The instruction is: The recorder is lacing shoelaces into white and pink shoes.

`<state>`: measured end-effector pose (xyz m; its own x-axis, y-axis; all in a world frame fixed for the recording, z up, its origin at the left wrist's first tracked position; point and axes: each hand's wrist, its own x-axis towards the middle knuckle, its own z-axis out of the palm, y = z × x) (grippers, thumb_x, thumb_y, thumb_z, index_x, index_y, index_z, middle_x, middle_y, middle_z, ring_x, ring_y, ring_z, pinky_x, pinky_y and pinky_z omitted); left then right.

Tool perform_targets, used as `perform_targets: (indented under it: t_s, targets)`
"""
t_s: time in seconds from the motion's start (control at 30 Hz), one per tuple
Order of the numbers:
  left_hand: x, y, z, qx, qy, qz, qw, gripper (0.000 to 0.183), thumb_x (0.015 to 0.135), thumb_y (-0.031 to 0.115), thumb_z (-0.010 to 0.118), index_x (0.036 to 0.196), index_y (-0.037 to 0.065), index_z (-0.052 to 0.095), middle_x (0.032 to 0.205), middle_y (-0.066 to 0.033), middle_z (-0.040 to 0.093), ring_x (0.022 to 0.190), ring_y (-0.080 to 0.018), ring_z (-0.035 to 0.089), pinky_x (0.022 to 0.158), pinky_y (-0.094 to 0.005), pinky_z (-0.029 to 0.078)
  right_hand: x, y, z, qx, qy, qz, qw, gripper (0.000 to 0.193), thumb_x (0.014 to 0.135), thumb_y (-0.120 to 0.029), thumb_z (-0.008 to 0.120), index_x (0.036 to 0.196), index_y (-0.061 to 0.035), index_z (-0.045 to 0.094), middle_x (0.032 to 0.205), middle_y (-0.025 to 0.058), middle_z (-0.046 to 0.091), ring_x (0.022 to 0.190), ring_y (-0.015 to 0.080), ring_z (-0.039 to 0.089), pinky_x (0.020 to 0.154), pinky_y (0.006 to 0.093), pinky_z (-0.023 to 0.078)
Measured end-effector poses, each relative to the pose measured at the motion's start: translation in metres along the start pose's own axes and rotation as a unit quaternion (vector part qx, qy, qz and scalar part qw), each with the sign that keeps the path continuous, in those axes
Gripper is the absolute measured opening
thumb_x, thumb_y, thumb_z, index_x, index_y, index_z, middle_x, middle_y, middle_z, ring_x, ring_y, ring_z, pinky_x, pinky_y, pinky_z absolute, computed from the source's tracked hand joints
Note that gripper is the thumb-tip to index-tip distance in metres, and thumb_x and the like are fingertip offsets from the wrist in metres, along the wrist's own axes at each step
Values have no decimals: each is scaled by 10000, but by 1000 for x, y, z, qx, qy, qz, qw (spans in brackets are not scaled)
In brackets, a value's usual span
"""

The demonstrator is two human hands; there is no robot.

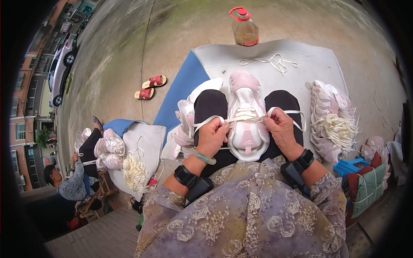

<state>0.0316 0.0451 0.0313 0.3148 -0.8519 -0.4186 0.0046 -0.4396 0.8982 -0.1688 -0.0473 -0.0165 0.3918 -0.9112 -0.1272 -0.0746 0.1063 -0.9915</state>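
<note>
A white and pink sneaker (244,95) rests between my knees, its toe pointing away from me and its tongue toward me. White shoelace (241,117) is threaded across its upper part. On the shoe's left side, my left hand (211,136) pinches one lace end between thumb and fingers. My right hand (282,130) pinches the other end at the right side. The lace runs fairly taut between both hands over the tongue, and loose loops hang outward past each hand. Whether a knot sits at the middle is too small to tell.
More sneakers lie left of my knees (184,124). At right are stacked sneakers (322,116) with a lace bundle (337,129). A loose lace (275,63) lies on the white sheet (309,60); a bottle (246,33) stands beyond. Red slippers (150,87) and a seated person (73,185) are at left.
</note>
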Motion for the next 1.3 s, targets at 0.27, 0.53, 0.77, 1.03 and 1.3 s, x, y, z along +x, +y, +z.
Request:
perform_targets:
  t_s: [0.27,0.53,0.77,1.03,1.3]
  targets:
    - [16,-12,-2,233,53,227,944,115,856,70,520,752,22,518,621,4,519,559,-61,480,497,-224,390,5,-21,9,-280,-43,-337,898,105,685,11,583,762,-33,527,657,143,506,626,323,525,577,379,427]
    - [19,-16,5,242,82,229,939,102,815,47,539,732,6,498,625,-65,526,538,-136,480,517,-281,404,1,-2,-1,-182,-64,-122,974,130,783,-56,623,875,-14,542,686,81,544,572,147,524,549,256,440]
    - [20,-11,9,269,88,239,929,106,796,47,552,727,0,486,615,-119,477,538,-201,472,520,-316,392,0,8,-2,-74,-33,-27,996,194,793,-87,651,911,-13,517,691,9,543,617,49,489,587,202,451]
    - [23,-4,9,284,87,281,913,129,798,72,543,715,8,467,650,-148,479,601,-326,505,545,-383,397,10,5,1,-64,-32,-42,997,191,796,-77,651,915,-16,515,689,4,544,609,43,482,580,191,436]
    - [31,-17,22,316,34,220,922,175,815,182,487,809,7,486,761,-193,556,753,-376,562,670,-440,439,-1,12,-12,-41,-34,-19,998,123,849,-53,582,859,-60,460,645,-67,428,545,6,365,484,160,308]
